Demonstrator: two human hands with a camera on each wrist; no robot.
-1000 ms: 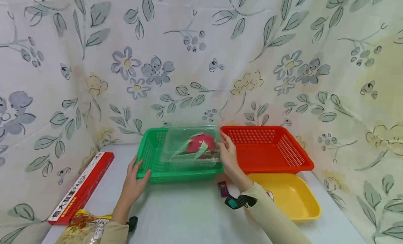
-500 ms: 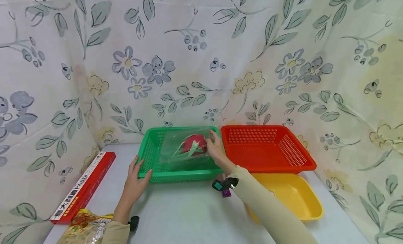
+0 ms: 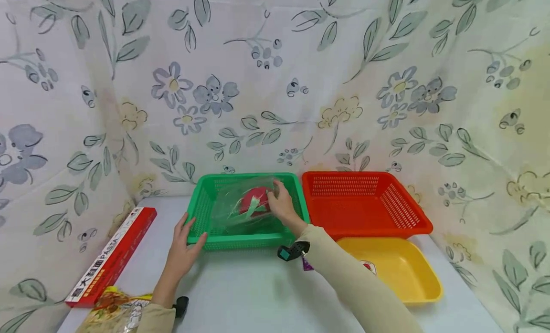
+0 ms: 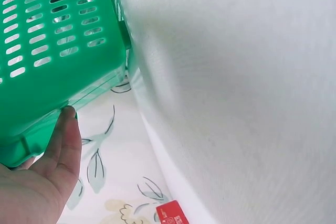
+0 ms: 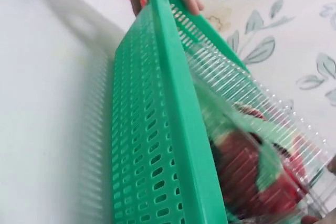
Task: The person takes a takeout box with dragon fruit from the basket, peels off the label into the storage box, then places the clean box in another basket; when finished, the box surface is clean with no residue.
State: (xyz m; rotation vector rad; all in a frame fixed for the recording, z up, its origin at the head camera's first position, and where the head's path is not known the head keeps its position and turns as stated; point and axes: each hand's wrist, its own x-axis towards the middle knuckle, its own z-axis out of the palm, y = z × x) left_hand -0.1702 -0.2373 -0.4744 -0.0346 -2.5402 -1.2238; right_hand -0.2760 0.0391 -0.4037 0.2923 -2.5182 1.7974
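Note:
In the head view my right hand (image 3: 285,207) grips the right end of a clear plastic box (image 3: 227,205). Inside the box lies a red dragon fruit (image 3: 253,202) with green scales. The box sits tilted, partly down in the green basket (image 3: 240,239); its transparent ribbed wall (image 5: 236,80) shows beside the basket's rim in the right wrist view. My left hand (image 3: 185,249) holds the basket's front left corner, and its fingers (image 4: 67,135) lie along the outer wall in the left wrist view. The right hand is mostly cut off in its own wrist view.
A red basket (image 3: 348,219) stands right of the green one, with a yellow basin (image 3: 406,271) before it. A small purple packet (image 3: 307,264) lies partly behind the right sleeve. At left are a red pasta box (image 3: 112,256) and a plastic food bag (image 3: 113,311).
My right hand has moved left with the clear box, which has gone lower into the green basket and tilted. The left hand has stayed at the basket's corner.

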